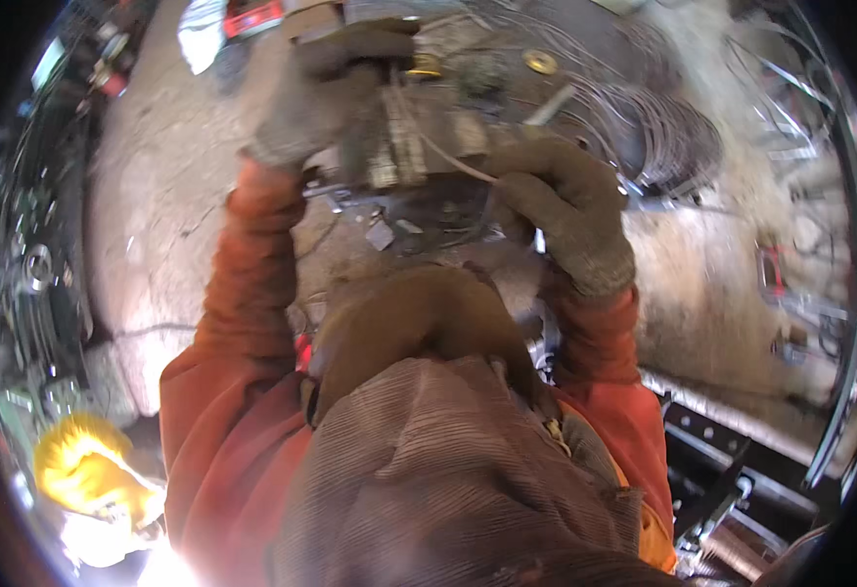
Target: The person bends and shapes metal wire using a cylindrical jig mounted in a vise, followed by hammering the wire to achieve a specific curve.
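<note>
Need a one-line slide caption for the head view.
Two gloved hands, left and right, grip a grimy metal part.

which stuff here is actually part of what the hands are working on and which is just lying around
In hand:
- left hand, gloved, grip closed on the grimy metal part
- right hand, gloved, holding the same part's other side
- thin wire across the part

Lying about:
- brass washer
- wire coils
- red object at the top edge
- yellow object at the lower left

Coils of thin wire [663, 127] and a small brass ring [540, 62] are being carried by the dusty grey floor [155, 196].
</note>
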Demonstrator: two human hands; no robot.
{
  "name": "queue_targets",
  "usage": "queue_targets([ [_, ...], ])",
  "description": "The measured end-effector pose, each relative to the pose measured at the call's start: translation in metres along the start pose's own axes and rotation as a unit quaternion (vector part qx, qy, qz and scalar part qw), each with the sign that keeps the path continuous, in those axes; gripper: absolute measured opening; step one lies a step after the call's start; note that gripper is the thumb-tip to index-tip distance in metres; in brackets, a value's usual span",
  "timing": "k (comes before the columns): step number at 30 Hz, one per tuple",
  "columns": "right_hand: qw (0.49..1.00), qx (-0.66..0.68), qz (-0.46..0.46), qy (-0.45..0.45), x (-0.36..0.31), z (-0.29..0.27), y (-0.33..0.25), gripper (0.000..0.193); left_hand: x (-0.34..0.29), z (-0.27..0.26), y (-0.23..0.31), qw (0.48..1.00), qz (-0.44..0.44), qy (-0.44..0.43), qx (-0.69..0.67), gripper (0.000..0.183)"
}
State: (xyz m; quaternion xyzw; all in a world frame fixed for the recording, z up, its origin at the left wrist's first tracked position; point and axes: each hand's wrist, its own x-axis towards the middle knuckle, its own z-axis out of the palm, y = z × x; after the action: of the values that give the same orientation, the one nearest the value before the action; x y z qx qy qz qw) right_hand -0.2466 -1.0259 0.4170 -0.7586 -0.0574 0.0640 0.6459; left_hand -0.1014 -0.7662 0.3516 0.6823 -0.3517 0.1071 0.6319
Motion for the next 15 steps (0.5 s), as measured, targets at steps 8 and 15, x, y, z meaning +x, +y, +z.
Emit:
queue_targets([
  [8, 0.972, -0.217, -0.059, -0.061, -0.029, -0.065, 0.024, 0.018, -0.002, 0.052, 0.082, 0.929, -0.298, 0.024, -0.218, 0.062],
  [15, 0.988, -0.118, 0.081, -0.056, -0.019, -0.115, 0.028, 0.021, -0.023, 0.063, 0.075, 0.921, -0.349, -0.053, -0.162, 0.031],
])
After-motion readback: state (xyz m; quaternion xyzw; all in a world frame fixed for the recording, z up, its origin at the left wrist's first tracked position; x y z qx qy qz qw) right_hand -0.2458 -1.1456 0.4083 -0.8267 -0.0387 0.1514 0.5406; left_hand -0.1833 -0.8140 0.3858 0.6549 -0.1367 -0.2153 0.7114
